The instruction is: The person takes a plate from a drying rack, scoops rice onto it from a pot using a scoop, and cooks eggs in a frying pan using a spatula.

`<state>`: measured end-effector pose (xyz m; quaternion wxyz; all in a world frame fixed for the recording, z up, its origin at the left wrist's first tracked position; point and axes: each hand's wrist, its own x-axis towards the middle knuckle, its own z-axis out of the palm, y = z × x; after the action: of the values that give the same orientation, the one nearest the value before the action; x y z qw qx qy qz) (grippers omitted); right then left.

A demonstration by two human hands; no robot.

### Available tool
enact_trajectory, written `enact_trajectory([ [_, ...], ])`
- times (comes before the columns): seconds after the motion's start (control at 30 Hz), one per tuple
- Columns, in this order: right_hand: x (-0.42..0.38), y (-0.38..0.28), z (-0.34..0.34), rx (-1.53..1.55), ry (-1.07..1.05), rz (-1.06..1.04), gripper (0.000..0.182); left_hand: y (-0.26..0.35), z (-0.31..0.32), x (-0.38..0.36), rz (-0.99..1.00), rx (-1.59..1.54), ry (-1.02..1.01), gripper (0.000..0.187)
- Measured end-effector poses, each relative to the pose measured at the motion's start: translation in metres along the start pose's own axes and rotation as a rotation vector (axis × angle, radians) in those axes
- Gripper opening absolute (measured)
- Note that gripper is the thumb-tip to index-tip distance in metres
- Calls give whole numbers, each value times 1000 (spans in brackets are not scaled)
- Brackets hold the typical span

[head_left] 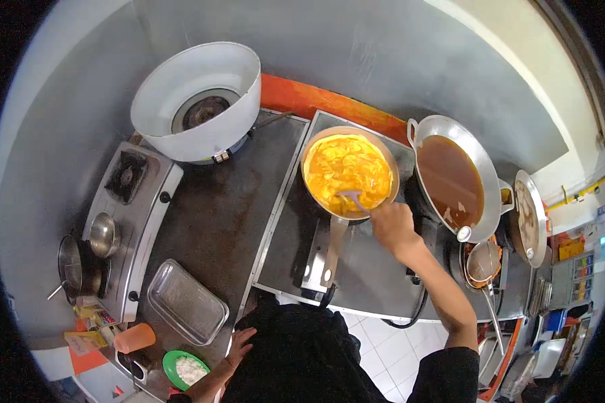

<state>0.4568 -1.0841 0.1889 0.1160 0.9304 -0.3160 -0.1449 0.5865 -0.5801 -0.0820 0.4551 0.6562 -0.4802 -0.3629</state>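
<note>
A pan with a long metal handle holds yellow, partly set egg. My right hand is at the pan's lower right edge, closed round a grayish spatula whose head rests in the egg. The pan's handle points toward me and no hand is on it. My left hand is low, at the counter's near edge by my dark clothing, with its fingers somewhat apart and nothing visible in it. Left of it are a green bowl of white food and a clear rectangular tray.
A large wok of brown liquid stands right of the pan, with a second wok and a strainer beyond. At left are a white round burner shield, a gas stove, small pots and an orange cup.
</note>
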Motion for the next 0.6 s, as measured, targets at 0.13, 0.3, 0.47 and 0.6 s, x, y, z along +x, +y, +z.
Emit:
enact_trajectory([
  [0.13, 23, -12, 8, -10, 51, -7, 14, 1, 9, -4, -18, -36, 31, 50],
  [0.3, 62, -8, 16, -19, 24, 90, 18, -5, 16, -8, -30, -26, 29, 47],
  [0.47, 81, 22, 16, 61, 92, 186, 19, 9, 17, -7, -39, -62, 44, 46],
  [0.6, 64, 49, 9, 157, 176, 300, 23, 19, 14, -5, -80, 66, -12, 46],
])
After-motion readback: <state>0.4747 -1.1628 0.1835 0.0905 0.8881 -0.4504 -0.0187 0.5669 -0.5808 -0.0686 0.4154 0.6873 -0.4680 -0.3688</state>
